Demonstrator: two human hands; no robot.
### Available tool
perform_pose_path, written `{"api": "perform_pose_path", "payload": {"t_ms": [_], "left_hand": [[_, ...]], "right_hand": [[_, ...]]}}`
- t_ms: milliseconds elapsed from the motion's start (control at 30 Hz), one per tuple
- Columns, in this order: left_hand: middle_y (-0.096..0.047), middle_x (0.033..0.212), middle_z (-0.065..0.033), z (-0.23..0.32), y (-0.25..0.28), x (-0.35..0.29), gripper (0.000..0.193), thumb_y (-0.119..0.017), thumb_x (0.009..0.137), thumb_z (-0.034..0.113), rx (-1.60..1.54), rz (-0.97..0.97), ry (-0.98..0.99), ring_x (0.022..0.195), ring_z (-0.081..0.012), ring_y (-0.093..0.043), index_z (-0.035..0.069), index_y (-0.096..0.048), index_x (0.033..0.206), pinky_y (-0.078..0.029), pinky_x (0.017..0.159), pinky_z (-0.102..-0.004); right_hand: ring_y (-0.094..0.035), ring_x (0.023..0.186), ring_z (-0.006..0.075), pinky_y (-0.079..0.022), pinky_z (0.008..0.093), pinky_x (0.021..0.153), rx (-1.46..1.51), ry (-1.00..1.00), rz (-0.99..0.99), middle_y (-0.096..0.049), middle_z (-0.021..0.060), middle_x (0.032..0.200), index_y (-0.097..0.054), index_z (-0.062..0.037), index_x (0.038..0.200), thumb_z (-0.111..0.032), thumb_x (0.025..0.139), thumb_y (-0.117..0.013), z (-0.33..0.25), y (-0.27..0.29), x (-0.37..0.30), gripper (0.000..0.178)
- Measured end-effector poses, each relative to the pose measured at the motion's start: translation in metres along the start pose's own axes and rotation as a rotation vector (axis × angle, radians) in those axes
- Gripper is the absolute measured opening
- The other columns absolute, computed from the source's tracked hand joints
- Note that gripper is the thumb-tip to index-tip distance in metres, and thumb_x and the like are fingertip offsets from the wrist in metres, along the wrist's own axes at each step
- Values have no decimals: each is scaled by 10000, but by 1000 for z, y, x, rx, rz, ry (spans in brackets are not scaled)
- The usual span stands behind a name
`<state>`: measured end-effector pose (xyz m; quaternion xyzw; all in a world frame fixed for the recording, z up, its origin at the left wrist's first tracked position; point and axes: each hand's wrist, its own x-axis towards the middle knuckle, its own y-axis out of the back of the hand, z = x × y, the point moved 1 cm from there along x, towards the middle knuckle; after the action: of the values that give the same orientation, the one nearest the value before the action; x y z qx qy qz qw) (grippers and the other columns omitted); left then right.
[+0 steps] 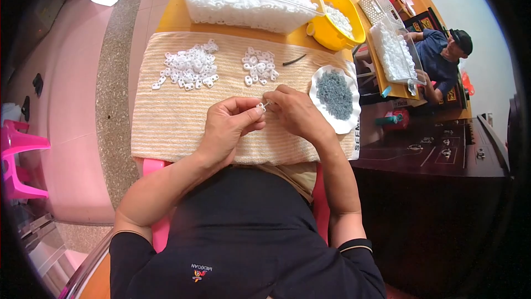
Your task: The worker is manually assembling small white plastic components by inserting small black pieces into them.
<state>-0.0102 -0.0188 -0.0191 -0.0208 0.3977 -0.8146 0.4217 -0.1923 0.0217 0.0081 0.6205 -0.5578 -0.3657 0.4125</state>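
My left hand (229,125) pinches a small white plastic piece (261,108) with holes between thumb and fingertips. Close against it, my right hand (293,110) has its fingers pressed together at the piece's upper right side; something thin and pale shows there, too small to name. Beyond my hands, a larger pile of white plastic pieces (191,67) lies at the left on a striped towel (166,114), and a smaller pile of white plastic pieces (259,66) lies in the middle. To the right of my right hand, a white scalloped plate (345,126) holds many small grey-blue bits (334,95).
A clear bin (191,3) full of white pieces stands at the far edge, beside a yellow basin (354,28). A short dark rod (294,60) lies on the towel. At right, a person (440,56) sits by another bin (412,80). Pink stools (22,144) stand left.
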Motion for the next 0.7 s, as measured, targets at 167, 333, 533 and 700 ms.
{"api": "perform_pose_path", "payload": {"t_ms": [167, 333, 533, 700], "left_hand": [[-651, 876, -79, 0, 2, 1, 165, -657, 873, 47, 13, 12, 3, 777, -143, -651, -10, -618, 1023, -580, 737, -271], [-653, 880, -86, -1, 3, 2, 163, -650, 874, 33, 6, 3, 31, 777, -145, -651, -15, -613, 1025, -580, 742, -271], [-657, 880, -88, -3, 2, 2, 152, -641, 880, 30, 0, -4, 31, 771, -135, -653, -36, -619, 1015, -578, 738, -253], [-658, 887, -90, -4, 1, 3, 142, -643, 879, 32, -1, -18, 37, 774, -136, -652, -32, -616, 1002, -575, 735, -254]], "right_hand": [[-592, 784, 239, -477, 326, 709, 262, -50, 67, -586, 104, 838, -612, -28, 1043, -28, 812, -619, 13, -5, -5, 231], [-534, 751, 78, -450, 225, 681, 799, -174, 67, -595, 5, 836, -612, -7, 1147, -28, 848, -657, 21, -15, -14, 304], [-532, 749, 35, -449, 185, 668, 1062, -231, 91, -602, -25, 865, -613, 0, 1168, -49, 871, -665, 28, -26, -22, 306], [-634, 856, 112, -522, 245, 783, 1205, -260, 55, -665, 56, 969, -590, 26, 1176, -41, 867, -664, 24, -24, -24, 324]]}}
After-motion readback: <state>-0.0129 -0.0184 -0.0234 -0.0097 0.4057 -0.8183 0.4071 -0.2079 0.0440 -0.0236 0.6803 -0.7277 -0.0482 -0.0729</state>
